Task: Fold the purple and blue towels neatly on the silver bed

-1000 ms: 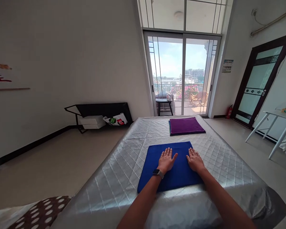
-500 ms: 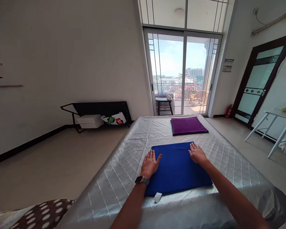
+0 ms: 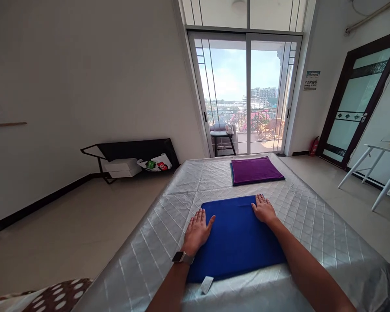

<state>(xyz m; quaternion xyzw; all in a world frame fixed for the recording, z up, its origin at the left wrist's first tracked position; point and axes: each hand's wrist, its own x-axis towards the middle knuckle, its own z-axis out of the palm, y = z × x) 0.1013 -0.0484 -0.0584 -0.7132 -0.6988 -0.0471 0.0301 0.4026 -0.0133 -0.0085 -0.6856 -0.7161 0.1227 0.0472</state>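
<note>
A folded blue cloth lies flat on the silver quilted cover of a bed or table. My left hand rests open on its left edge, thumb apart from the fingers and a watch on the wrist. At the far right corner of the cloth, my right hand lies flat with its fingers stretched out. A white tag sticks out at the cloth's near edge. Farther back, a folded purple cloth lies on top of darker folded cloth.
A black rack with a white box stands against the left wall. Brown polka-dot fabric shows at the lower left. Sliding glass doors are behind; a white stool-like table stands at the right.
The view has shifted slightly, so the blue cloth and both hands appear lower and farther left. Both hands keep nearly the same places on the cloth.
</note>
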